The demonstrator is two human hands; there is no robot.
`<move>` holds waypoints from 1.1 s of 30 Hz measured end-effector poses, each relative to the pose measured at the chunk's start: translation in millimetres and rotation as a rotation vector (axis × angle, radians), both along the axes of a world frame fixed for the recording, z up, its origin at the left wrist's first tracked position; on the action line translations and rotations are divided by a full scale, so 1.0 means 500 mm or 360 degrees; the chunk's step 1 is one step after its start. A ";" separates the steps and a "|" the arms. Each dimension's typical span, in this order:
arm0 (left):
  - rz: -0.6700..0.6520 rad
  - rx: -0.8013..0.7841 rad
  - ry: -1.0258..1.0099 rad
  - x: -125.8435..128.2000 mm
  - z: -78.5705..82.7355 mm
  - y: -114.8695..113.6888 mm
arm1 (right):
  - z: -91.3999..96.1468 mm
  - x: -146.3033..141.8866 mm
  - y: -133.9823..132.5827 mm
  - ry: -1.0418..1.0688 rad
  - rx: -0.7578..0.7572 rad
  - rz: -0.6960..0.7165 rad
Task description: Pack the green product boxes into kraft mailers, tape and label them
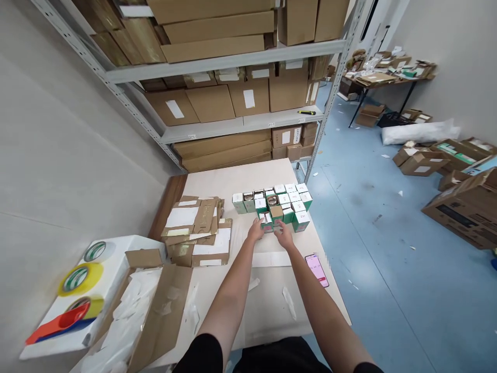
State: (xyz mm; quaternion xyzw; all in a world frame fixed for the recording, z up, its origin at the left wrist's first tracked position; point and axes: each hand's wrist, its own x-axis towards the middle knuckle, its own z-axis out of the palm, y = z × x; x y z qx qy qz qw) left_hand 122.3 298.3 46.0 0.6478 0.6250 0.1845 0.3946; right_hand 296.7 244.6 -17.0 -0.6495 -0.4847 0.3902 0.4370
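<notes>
Small green-and-white boxes stand in close rows on the table, some with open tops. My left hand is at the left side of a front box with an open top, its fingers closed against it. Beside that stands a box with a plain brown top. My right hand reaches to the front of this box, thumb and fingers apart, fingertips close to it; whether they touch is unclear. A round item shows in one open box behind.
Flattened cardboard lies left of the boxes. A phone rests near the table's right edge. At lower left are an open carton with white bags, tape rolls and a red tape dispenser. Shelving with cartons stands behind.
</notes>
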 end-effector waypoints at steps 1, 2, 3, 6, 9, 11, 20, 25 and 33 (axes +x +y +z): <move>0.0014 -0.0059 0.0011 -0.002 -0.013 -0.004 | -0.010 0.000 0.005 0.0001 -0.0019 0.0025; 0.0033 -0.0099 0.0010 -0.006 -0.024 -0.011 | -0.020 -0.002 0.011 0.0001 -0.0038 0.0056; 0.0051 -0.0111 -0.0007 -0.010 -0.034 -0.019 | -0.029 -0.007 0.018 0.0000 -0.0054 0.0095; 0.0058 -0.0063 -0.0104 -0.017 -0.054 -0.038 | -0.048 -0.041 0.044 -0.0001 -0.0043 0.0203; 0.0115 -0.0126 -0.0183 -0.015 -0.063 -0.041 | -0.057 -0.081 0.068 -0.0010 0.0011 0.0193; 0.0223 -0.0147 -0.0194 -0.012 -0.065 -0.038 | -0.058 -0.097 0.077 -0.0030 0.0030 0.0155; 0.0378 0.0079 0.0013 -0.008 -0.038 -0.098 | -0.045 -0.099 0.010 -0.0073 0.0135 -0.0024; 0.0407 0.0168 0.0041 -0.065 0.014 -0.169 | 0.011 -0.153 -0.053 -0.0187 0.0099 0.0023; 0.0459 0.0214 0.0037 -0.263 0.064 -0.319 | 0.087 -0.341 -0.196 -0.0323 0.0121 0.0090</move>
